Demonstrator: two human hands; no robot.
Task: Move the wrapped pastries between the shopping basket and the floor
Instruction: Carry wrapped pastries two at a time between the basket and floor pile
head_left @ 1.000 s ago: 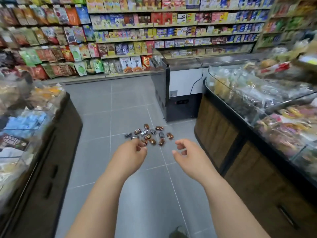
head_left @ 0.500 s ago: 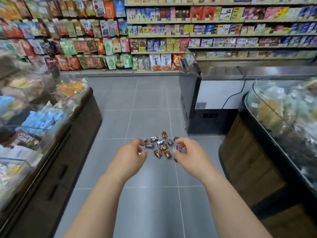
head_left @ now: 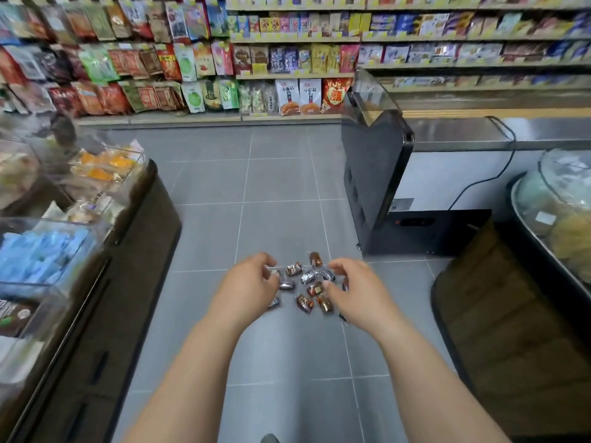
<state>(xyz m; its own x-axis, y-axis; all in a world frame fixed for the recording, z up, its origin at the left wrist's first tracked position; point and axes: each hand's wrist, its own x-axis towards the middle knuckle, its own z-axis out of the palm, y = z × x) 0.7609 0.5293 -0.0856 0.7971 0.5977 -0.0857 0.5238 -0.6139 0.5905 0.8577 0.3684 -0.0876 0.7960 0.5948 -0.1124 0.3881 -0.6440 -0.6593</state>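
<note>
Several small wrapped pastries [head_left: 307, 280], in brown, red and silver wrappers, lie in a loose pile on the grey tiled floor [head_left: 278, 187]. Both my arms are stretched out in front of me above the pile. My left hand [head_left: 248, 289] covers the pile's left edge and my right hand [head_left: 355, 292] covers its right edge. The fingers of both hands are loosely curled with nothing held in them. No shopping basket is in view.
A dark counter with clear bins of snacks [head_left: 96, 174] lines the left side. A black-sided chest freezer [head_left: 374, 174] stands at the right, with a wooden display stand [head_left: 511, 330] nearer me. Snack shelves [head_left: 287, 59] fill the back wall.
The view has swung right and closed in on the pile. Both hands now overlap the pile's sides, where a second ago they were short of it.
</note>
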